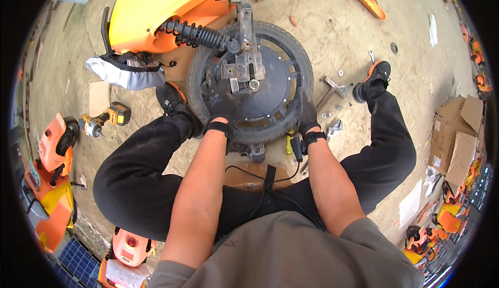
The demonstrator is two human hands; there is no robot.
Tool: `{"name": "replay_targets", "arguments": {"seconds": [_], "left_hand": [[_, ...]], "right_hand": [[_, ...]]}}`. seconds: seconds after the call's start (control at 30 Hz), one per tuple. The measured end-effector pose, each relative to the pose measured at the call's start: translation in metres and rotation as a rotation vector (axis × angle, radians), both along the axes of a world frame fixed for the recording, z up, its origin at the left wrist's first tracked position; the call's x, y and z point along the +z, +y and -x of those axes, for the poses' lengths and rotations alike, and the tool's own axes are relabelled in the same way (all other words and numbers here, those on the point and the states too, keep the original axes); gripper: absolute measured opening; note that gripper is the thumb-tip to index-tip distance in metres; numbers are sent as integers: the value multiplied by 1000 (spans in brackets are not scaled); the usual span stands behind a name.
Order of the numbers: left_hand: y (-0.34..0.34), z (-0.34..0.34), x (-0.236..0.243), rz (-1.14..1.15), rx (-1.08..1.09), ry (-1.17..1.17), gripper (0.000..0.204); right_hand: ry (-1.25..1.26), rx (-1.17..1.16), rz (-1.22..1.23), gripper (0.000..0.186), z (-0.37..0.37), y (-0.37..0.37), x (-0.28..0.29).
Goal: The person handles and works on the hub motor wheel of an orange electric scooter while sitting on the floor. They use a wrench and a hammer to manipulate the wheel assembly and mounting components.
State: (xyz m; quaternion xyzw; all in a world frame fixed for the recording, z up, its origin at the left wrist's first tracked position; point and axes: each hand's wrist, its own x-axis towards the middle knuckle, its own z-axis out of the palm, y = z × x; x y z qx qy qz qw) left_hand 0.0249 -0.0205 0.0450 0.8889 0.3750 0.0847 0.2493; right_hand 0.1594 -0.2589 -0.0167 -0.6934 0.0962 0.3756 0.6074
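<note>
A black scooter wheel (270, 90) with a broad hub and treaded tyre stands between my legs. Still in place over its hub are a grey metal bracket (248, 33) and an axle nut (254, 85). My left hand (222, 100), in a dark glove, grips the wheel's left side near the rim; its fingers blend into the dark wheel. Around the tyre's right edge closes my right hand (307, 112), also gloved. A black coil shock absorber (200, 34) runs from the bracket to the yellow and orange scooter body (156, 12).
A cordless impact driver (106, 119) lies at left. Right of the wheel are a hammer (332, 90), an adjustable wrench (335, 128) and loose washers. A yellow-handled tool (289, 142) lies near my right wrist. Cardboard boxes (455, 132) and other scooters (54, 179) stand farther out.
</note>
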Motion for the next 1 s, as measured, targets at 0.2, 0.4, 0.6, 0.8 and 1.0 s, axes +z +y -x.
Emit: {"name": "replay_targets", "arguments": {"seconds": [0.2,0.4,0.6,0.8,1.0], "left_hand": [[4,3,-1,105,-52,-65,91],[2,3,3,11,-9,60,98],[3,3,-1,27,-33,18,95],[12,10,-18,139,-55,13,92],[3,-4,12,114,-40,21,85]], "right_hand": [[173,-147,46,73,-4,7,7],[-49,143,101,78,-8,-8,-25],[7,38,84,59,-11,-11,-45],[-8,208,90,51,-8,0,-17],[47,45,30,42,-5,-6,-10]]}}
